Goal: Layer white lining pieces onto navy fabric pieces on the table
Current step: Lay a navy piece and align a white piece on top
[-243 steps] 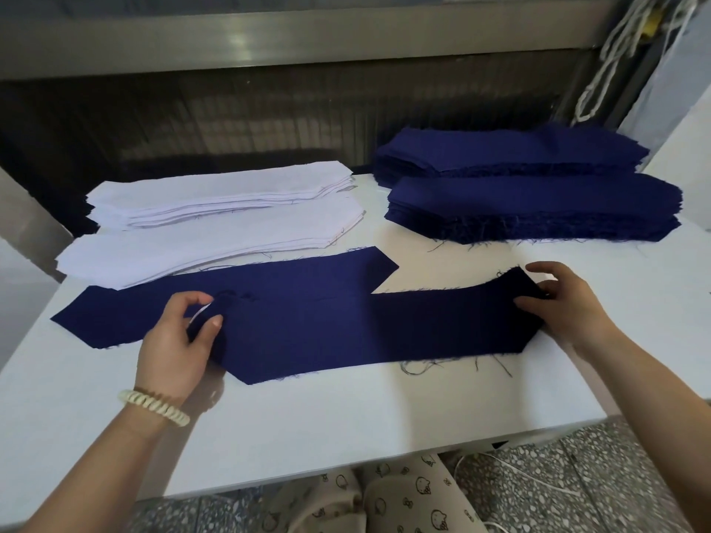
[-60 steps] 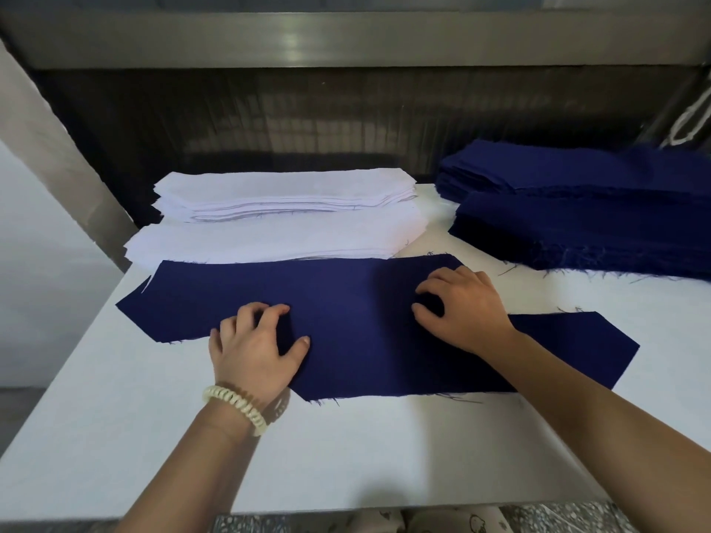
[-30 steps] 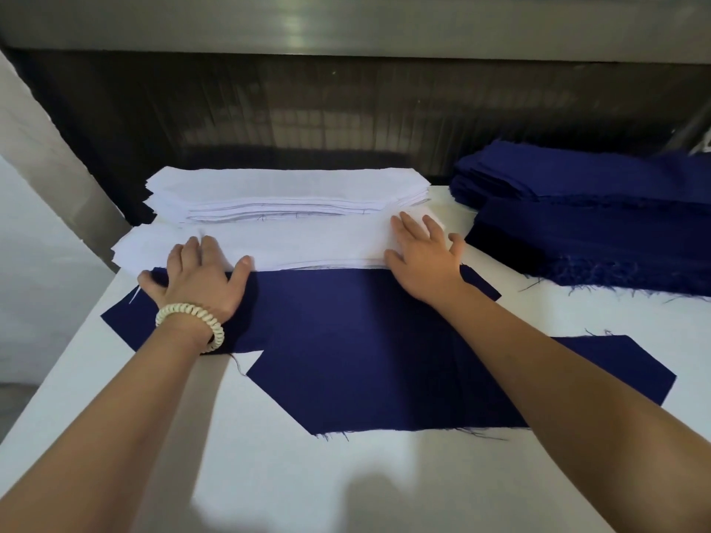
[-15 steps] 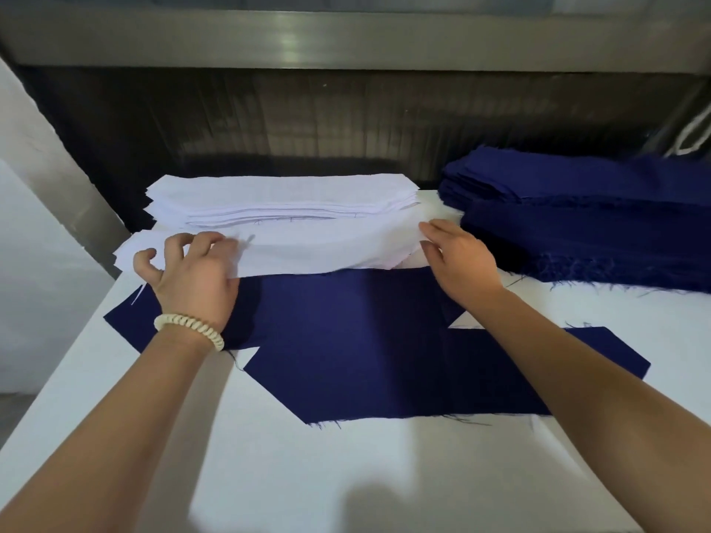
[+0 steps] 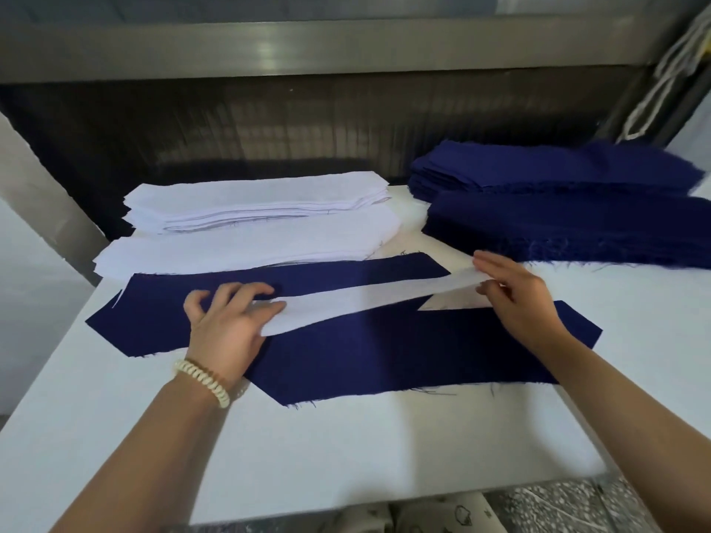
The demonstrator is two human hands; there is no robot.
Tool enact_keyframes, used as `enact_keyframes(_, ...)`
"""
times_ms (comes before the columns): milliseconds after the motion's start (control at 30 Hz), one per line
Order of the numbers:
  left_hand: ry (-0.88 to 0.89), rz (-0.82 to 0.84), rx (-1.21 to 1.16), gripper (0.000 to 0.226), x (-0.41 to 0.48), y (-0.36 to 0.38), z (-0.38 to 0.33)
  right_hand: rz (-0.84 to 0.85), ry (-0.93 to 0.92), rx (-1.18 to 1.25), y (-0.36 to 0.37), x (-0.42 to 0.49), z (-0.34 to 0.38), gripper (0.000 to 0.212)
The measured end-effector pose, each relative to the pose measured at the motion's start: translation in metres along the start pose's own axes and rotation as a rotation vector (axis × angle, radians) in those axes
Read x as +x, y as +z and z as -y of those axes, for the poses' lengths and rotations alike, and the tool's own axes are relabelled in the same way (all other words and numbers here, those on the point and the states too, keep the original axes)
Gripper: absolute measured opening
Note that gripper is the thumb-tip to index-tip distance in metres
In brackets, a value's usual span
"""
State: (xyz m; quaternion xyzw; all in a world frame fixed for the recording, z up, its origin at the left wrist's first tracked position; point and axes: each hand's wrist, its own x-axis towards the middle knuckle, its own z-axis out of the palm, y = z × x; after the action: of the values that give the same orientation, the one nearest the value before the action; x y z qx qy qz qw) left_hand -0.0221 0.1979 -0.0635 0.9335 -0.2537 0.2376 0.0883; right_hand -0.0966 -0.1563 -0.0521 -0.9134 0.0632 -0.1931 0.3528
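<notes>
Held at its ends by the left hand (image 5: 227, 325) and right hand (image 5: 515, 298), the white lining piece (image 5: 365, 302) slants toward 2 o'clock and may land skewed across both navy fabric pieces (image 5: 384, 359).

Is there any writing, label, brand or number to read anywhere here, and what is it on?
No readable text anywhere in this view.
White stacks: faint dark marks along the edges, too small to read as letters.
White strip, navy pieces, navy stacks: plain, with no labels showing.
Patterned cloth at the bottom edge: small drawn figures, no words legible.
</notes>
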Motion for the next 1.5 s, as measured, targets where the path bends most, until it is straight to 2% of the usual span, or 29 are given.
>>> enact_keyframes(133,0.032,0.039,-0.106,0.053,-0.011,-0.004,0.004,0.013,-0.052,-0.1,-0.017,-0.023,-0.01,0.033)
enact_keyframes(233,0.053,-0.031,-0.153,0.04,-0.023,-0.008,0.003,0.013,-0.061,-0.149,-0.031,-0.04,-0.017,0.033)
enact_keyframes(533,0.203,-0.019,-0.127,0.043,-0.045,-0.018,-0.011,0.057,-0.09,-0.297,-0.049,-0.067,-0.03,0.047)
enact_keyframes(700,0.184,0.007,-0.124,0.047,-0.043,-0.022,-0.014,0.04,-0.086,-0.194,-0.052,-0.075,-0.028,0.046)
enact_keyframes(833,0.15,-0.008,-0.155,0.053,-0.039,-0.025,-0.016,-0.103,0.013,-0.044,-0.054,-0.072,-0.031,0.027)
enact_keyframes(967,0.167,0.052,-0.2,0.068,-0.037,-0.027,-0.018,-0.151,0.089,-0.074,-0.049,-0.067,-0.034,0.027)
enact_keyframes(1067,0.278,-0.002,-0.242,0.046,-0.034,-0.03,-0.018,-0.135,0.067,-0.121,-0.049,-0.067,-0.036,0.035)
enact_keyframes(1167,0.294,-0.003,-0.223,0.038,-0.029,-0.033,-0.014,-0.143,0.029,-0.119,-0.049,-0.067,-0.037,0.037)
enact_keyframes(1300,0.225,0.05,-0.229,0.053,-0.029,-0.03,-0.01,-0.166,0.022,-0.159,-0.048,-0.066,-0.041,0.034)
enact_keyframes(1367,0.233,0.052,-0.237,0.049,-0.03,-0.03,-0.009,-0.17,0.004,-0.188,-0.047,-0.066,-0.044,0.033)
enact_keyframes(1433,0.289,0.04,-0.222,0.034,-0.03,-0.032,-0.009,-0.179,-0.001,-0.193,-0.046,-0.066,-0.045,0.032)
enact_keyframes(1500,0.319,0.039,-0.227,0.038,-0.031,-0.031,-0.005,-0.188,0.007,-0.19,-0.046,-0.065,-0.046,0.031)
